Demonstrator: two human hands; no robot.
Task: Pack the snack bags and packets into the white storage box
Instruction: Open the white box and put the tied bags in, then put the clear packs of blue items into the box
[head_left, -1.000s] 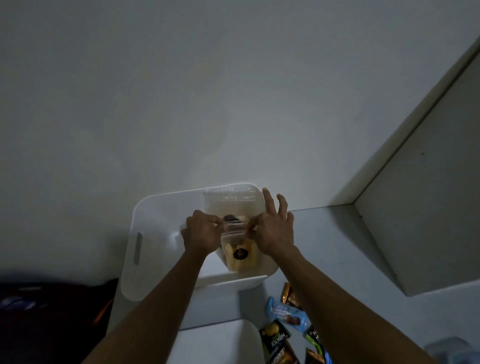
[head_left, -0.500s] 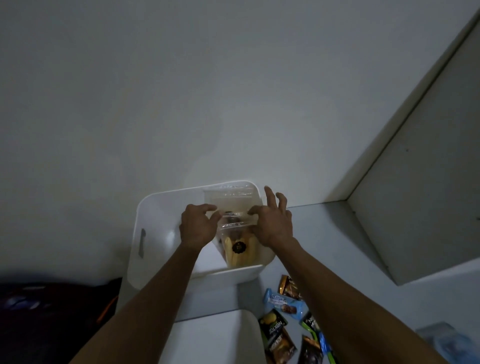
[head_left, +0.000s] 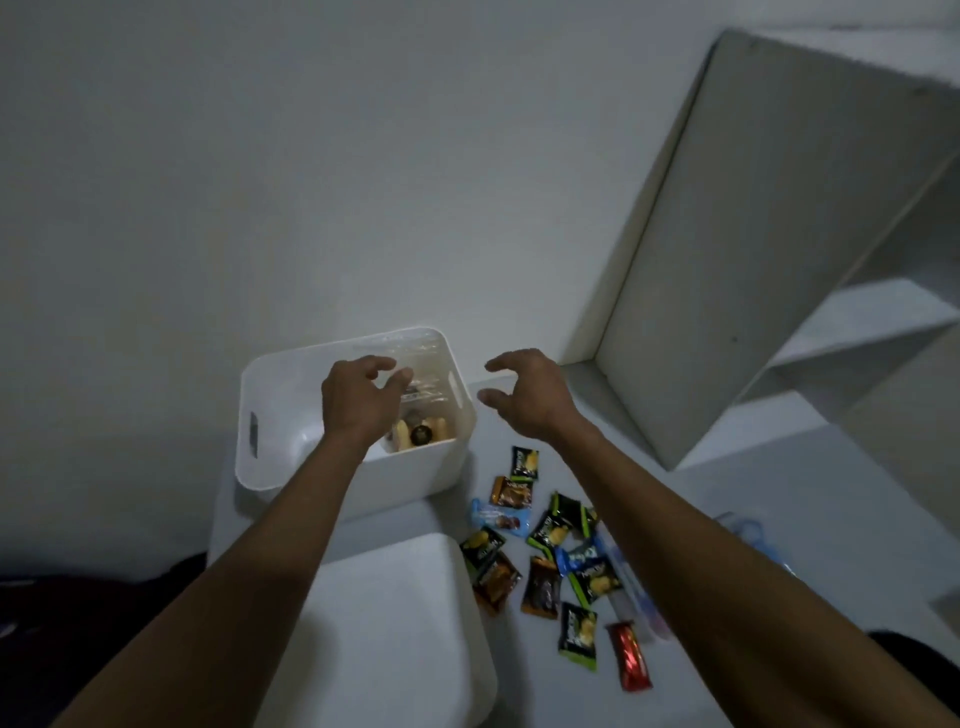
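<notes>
Both hands have let go of the clear bag (head_left: 421, 410), which half a second ago they pinched at its top; it now stands inside the white storage box (head_left: 270, 405), against the right wall. The left hand (head_left: 358, 400) hovers over the box, its grip loosely curled and empty. The right hand (head_left: 524, 395) has drawn out past the box's right rim, fingers spread, holding nothing. One bag is thus packed. The small snack packets (head_left: 550, 561) lie scattered on the desk (head_left: 779, 519), near the box's right front corner. A white lid (head_left: 384, 634) lies in front of the box; a shelf unit (head_left: 769, 249) stands to the right. Nothing blocks the packets.
</notes>
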